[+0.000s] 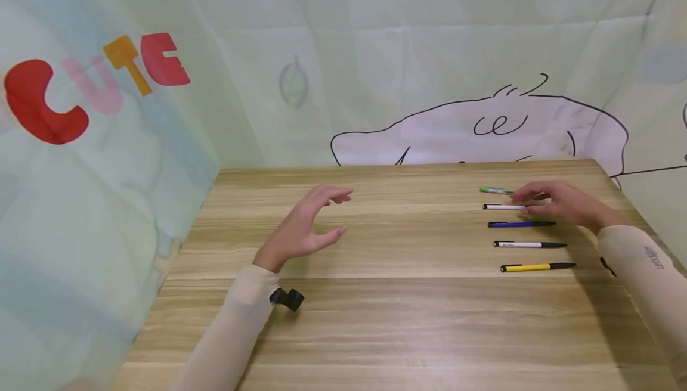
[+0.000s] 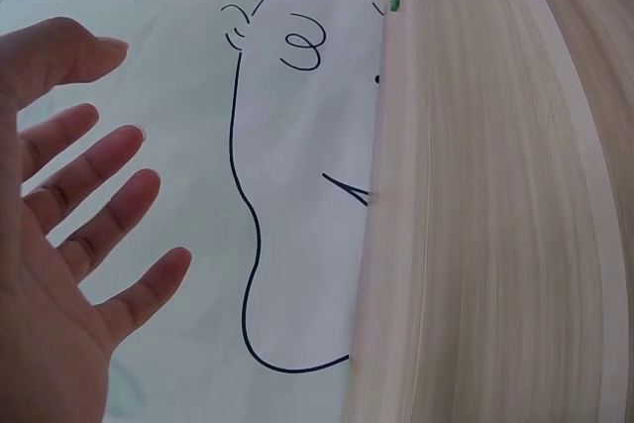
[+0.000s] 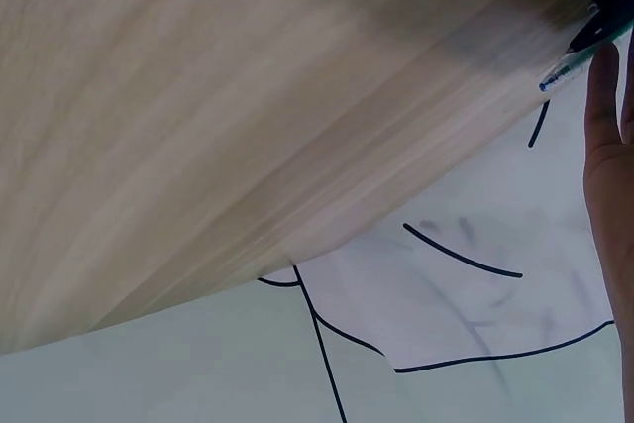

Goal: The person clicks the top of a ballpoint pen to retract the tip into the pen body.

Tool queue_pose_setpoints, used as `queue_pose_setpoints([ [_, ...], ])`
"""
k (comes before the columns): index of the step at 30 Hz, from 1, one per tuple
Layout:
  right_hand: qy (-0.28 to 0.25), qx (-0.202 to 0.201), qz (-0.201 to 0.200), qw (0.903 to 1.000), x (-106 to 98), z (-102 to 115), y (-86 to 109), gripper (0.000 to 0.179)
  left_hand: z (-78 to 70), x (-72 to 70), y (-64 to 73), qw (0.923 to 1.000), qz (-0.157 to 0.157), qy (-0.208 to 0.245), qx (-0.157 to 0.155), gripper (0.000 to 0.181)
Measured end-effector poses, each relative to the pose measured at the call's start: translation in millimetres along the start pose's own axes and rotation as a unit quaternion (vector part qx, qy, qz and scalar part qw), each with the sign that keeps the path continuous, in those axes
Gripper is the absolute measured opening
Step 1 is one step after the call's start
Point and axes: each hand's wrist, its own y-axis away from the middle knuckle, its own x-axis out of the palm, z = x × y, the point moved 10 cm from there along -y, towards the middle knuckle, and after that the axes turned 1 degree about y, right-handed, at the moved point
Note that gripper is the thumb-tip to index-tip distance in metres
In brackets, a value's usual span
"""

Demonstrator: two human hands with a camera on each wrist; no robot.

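Green pen (image 1: 492, 190), far white pen (image 1: 501, 207), blue pen (image 1: 512, 224), near white pen (image 1: 520, 244) and yellow pen (image 1: 531, 268) lie on the wooden table (image 1: 402, 325), toward its right side, nearly parallel, one behind another. Between them the gaps are narrow, at least where they are visible. The right hand (image 1: 566, 203) is over the two farthest ones: its fingertips cover the right end of the green pen, and its thumb hides a part of the far white pen. Whether these fingers pinch a pen or only touch, I cannot tell; the right wrist view catches only a piece of this hand. The left hand (image 1: 303, 224) is above the table, well apart from the pens, with its fingers relaxed and spread, holding nothing. In my judgement, the step in hand is the handling of one of the two far pens. The next move calls, I think, for a fine movement of the right fingers, so that neighbouring pens are not pushed out of line.
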Motion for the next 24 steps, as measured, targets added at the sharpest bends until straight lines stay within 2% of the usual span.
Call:
queue_pose_setpoints([
  [11, 0.001, 0.014, 0.002, 0.9999, 6.2, -3.3, -1.6, 0.026, -3.1, 4.5, -5.9, 1.0000, 0.002, 0.001, 0.007, 0.064],
  [24, 0.006, 0.008, -0.002, 0.9999, 7.7, -5.6, -1.8, 0.027, -8.7, 7.7, -11.6, 0.9999, 0.003, 0.005, 0.016, 0.066],
])
